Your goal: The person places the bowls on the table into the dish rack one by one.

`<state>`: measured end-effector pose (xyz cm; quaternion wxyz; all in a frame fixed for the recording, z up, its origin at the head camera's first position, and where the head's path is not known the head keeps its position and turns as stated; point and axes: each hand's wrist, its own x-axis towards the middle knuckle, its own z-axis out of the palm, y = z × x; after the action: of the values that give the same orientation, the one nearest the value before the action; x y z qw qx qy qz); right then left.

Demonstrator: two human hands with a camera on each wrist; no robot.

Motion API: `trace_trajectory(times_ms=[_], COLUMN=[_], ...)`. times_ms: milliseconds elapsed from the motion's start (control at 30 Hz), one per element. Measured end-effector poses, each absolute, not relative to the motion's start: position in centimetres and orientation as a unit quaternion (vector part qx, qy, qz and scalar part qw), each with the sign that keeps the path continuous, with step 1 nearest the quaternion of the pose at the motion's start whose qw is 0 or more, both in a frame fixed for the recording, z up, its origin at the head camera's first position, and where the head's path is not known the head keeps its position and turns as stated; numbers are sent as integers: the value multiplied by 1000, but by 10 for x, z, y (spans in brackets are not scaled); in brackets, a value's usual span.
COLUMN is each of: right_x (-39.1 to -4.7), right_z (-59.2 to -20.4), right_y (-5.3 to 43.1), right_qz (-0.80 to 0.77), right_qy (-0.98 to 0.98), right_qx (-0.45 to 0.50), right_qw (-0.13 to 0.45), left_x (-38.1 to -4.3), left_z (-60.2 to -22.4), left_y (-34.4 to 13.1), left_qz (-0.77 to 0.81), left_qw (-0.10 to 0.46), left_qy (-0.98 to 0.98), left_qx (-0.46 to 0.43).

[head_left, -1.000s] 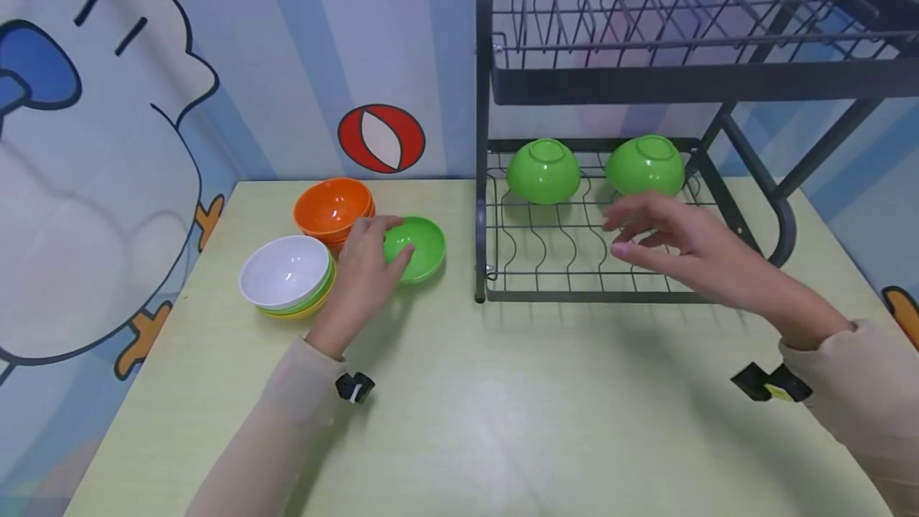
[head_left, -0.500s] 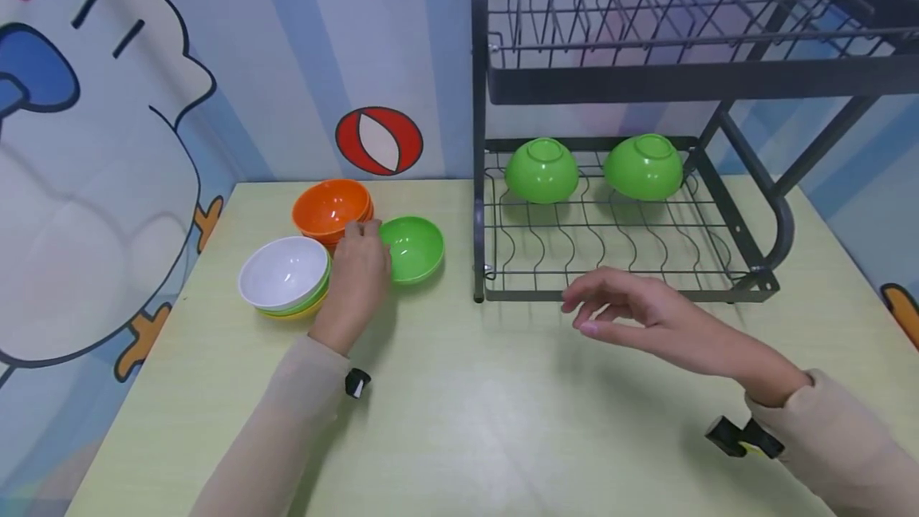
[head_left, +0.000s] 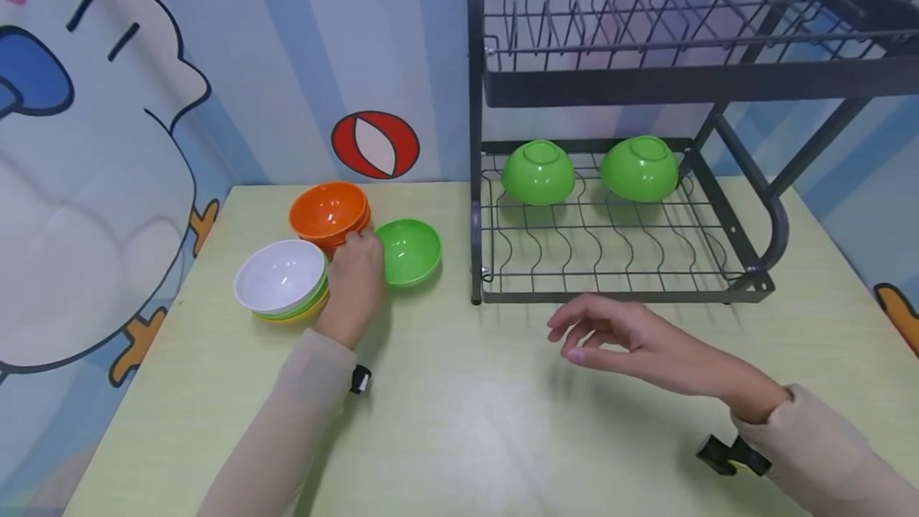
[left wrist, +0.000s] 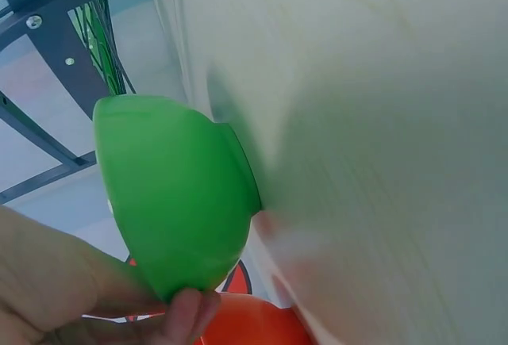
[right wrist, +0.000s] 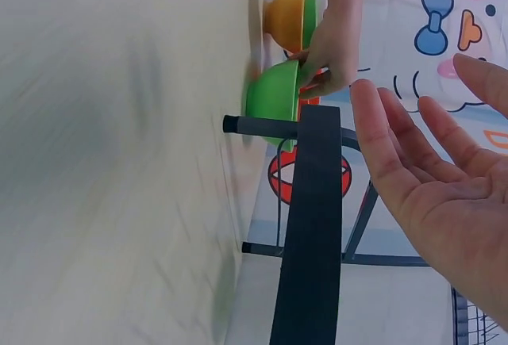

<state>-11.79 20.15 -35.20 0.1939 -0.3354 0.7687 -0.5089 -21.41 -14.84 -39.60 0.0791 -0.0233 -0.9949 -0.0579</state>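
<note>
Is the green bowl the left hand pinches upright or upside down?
The green bowl is upright: the head view shows its inside, and the left wrist view shows its foot facing the table.

A: Left wrist cam?
B: My left hand (left wrist: 67,281) pinches the green bowl (left wrist: 178,190) at its rim.
A: Around it?
B: Orange bowl (left wrist: 258,323) at bottom edge, dark rack (left wrist: 67,67) upper left, pale tabletop (left wrist: 389,155) right.

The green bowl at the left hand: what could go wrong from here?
The left hand pinches the green bowl at one side of its rim, so it might tip or slip. The orange bowls stand close beside, so the hand could bump them. A low sideways move might knock the rack.
</note>
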Motion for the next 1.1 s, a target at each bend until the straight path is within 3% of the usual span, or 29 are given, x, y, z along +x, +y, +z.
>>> trace_trajectory(times_ms=[733,1100], right_x=[-118,-120], right_z=[-381,-402], right_y=[194,185], right_qz=[-555,-604], right_qy=[718,676], right_qx=[-328,-309], right_qw=[262,288], left_x=[-217,-207], left_z=[-397,-385], left_y=[-154,-154], left_qz=[-70,-71], left_qw=[53,71], left_qy=[-995,-994], left_qx=[-40,-49])
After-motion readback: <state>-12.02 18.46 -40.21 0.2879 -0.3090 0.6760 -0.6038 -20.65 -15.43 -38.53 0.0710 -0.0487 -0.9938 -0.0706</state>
